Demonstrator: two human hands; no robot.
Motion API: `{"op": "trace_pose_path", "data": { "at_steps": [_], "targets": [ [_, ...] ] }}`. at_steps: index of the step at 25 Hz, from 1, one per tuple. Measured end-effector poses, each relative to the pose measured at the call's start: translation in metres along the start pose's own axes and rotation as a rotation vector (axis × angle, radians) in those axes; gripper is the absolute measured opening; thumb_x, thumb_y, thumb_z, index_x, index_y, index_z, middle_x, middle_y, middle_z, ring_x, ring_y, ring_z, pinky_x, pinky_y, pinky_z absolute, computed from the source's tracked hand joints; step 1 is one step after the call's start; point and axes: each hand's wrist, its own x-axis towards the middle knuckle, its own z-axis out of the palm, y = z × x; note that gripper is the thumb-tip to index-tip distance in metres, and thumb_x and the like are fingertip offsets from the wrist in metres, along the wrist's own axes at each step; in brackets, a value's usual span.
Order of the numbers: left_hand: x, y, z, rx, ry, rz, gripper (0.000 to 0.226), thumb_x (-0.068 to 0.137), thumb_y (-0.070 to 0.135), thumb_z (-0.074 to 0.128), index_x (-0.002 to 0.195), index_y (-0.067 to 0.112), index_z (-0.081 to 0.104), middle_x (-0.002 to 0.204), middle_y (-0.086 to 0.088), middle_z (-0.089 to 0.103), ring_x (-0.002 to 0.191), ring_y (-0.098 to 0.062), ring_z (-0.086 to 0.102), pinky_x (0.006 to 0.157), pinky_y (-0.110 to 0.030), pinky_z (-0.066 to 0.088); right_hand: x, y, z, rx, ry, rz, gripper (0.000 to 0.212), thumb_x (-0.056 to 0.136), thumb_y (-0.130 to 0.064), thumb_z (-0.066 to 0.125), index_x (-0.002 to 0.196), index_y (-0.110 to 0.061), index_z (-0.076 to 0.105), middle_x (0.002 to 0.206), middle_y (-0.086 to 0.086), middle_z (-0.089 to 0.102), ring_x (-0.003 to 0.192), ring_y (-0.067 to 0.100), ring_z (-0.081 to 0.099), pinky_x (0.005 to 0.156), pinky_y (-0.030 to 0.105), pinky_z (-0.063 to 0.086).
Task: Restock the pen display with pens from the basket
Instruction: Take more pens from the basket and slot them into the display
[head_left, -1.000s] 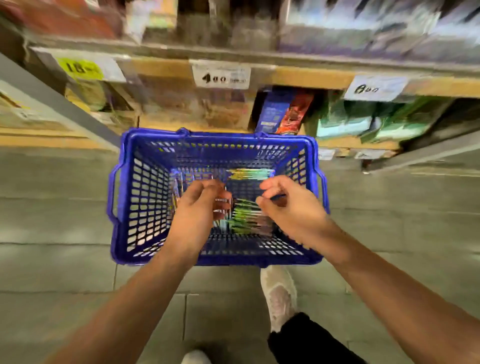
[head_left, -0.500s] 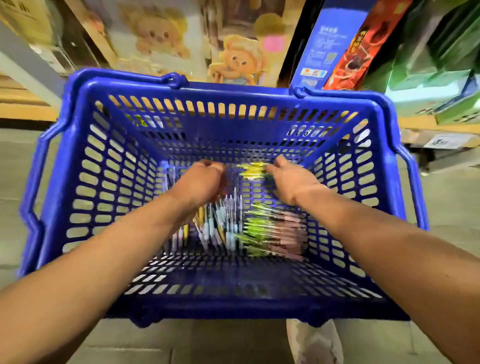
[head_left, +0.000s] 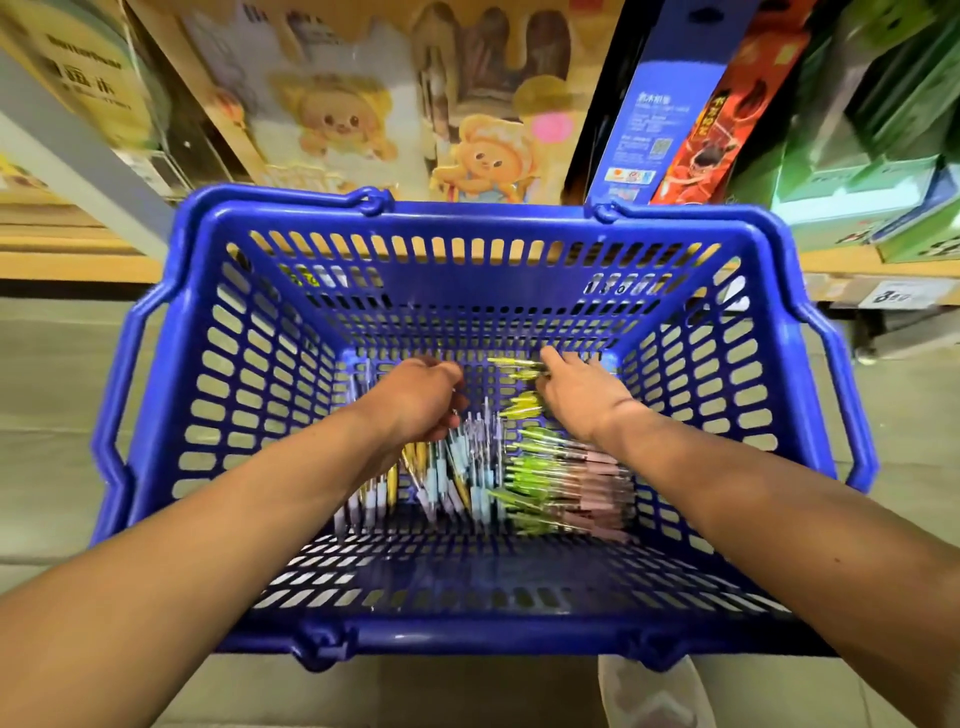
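Observation:
A blue plastic basket (head_left: 483, 291) stands on the floor in front of a low shelf. On its bottom lie several pens: pale blue and yellow ones (head_left: 447, 478) in the middle, green and pink ones (head_left: 561, 483) to the right. My left hand (head_left: 421, 400) is curled down over the tops of the pale blue and yellow pens, which fan out below it. My right hand (head_left: 582, 395) reaches toward the far wall, its fingertips pinching a small bunch of yellow-green pens (head_left: 517, 365). No pen display is in view.
Behind the basket a low wooden shelf holds boxes with cartoon figures (head_left: 405, 119), a blue and a red carton (head_left: 691, 104) and green boxes (head_left: 872, 171). A price tag (head_left: 891, 296) hangs at the right. My shoe (head_left: 649, 696) is on the tiled floor just below the basket.
The view has dropped much closer to the basket. Both hands have gone from the rim down to the pens at the bottom, the right one closing on the yellow-green bunch.

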Motion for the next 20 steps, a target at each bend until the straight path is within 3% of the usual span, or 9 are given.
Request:
{"op": "trace_pose_path", "data": {
  "at_steps": [4, 8, 11, 14, 17, 20],
  "targets": [
    [0.006, 0.001, 0.007, -0.018, 0.003, -0.037, 0.028, 0.109, 0.023, 0.038, 0.114, 0.006, 0.06, 0.102, -0.013, 0.067, 0.081, -0.021, 0.059, 0.065, -0.027, 0.048, 0.002, 0.013, -0.015, 0.003, -0.06, 0.006, 0.029, 0.103, -0.009, 0.045, 0.126, -0.01, 0.062, 0.143, 0.01, 0.032, 0.12, 0.031, 0.047, 0.097, 0.046, 0.048],
    [0.009, -0.007, 0.015, -0.037, -0.014, -0.054, 0.03, 0.11, 0.025, 0.037, 0.12, 0.007, 0.058, 0.102, -0.01, 0.067, 0.075, -0.017, 0.059, 0.062, -0.026, 0.047, 0.001, 0.019, -0.018, 0.03, -0.146, 0.012, 0.032, 0.102, -0.008, 0.05, 0.132, -0.008, 0.06, 0.145, 0.013, 0.033, 0.127, 0.033, 0.046, 0.104, 0.047, 0.048],
    [0.012, -0.015, 0.016, -0.007, -0.032, -0.043, 0.029, 0.109, 0.027, 0.037, 0.11, 0.01, 0.06, 0.1, -0.008, 0.067, 0.077, -0.017, 0.061, 0.064, -0.027, 0.048, 0.002, 0.02, -0.023, 0.063, -0.18, 0.015, 0.032, 0.103, -0.014, 0.051, 0.134, -0.008, 0.059, 0.142, 0.015, 0.043, 0.128, 0.033, 0.049, 0.104, 0.047, 0.047],
    [0.014, -0.014, 0.014, -0.047, -0.016, -0.036, 0.029, 0.11, 0.023, 0.036, 0.113, 0.007, 0.06, 0.102, -0.01, 0.069, 0.077, -0.018, 0.061, 0.065, -0.028, 0.049, -0.003, 0.022, -0.038, 0.066, -0.21, 0.023, 0.029, 0.104, -0.014, 0.05, 0.132, -0.011, 0.057, 0.132, 0.013, 0.056, 0.118, 0.034, 0.059, 0.097, 0.047, 0.053],
    [0.01, -0.01, 0.012, -0.112, 0.001, -0.02, 0.023, 0.108, 0.016, 0.04, 0.104, 0.009, 0.062, 0.118, -0.018, 0.071, 0.09, -0.023, 0.063, 0.076, -0.033, 0.052, -0.017, 0.021, -0.062, 0.137, -0.183, 0.019, 0.028, 0.106, -0.022, 0.046, 0.132, -0.014, 0.054, 0.119, 0.011, 0.065, 0.106, 0.032, 0.064, 0.086, 0.042, 0.055],
    [0.0, -0.005, 0.014, -0.23, -0.08, 0.014, 0.011, 0.105, 0.017, 0.051, 0.103, 0.017, 0.062, 0.13, -0.014, 0.067, 0.112, -0.023, 0.063, 0.098, -0.04, 0.052, -0.036, 0.014, -0.085, 0.517, -0.192, 0.017, 0.029, 0.105, -0.04, 0.046, 0.111, -0.018, 0.064, 0.101, -0.002, 0.07, 0.093, 0.019, 0.066, 0.074, 0.031, 0.048]
  ]
}}
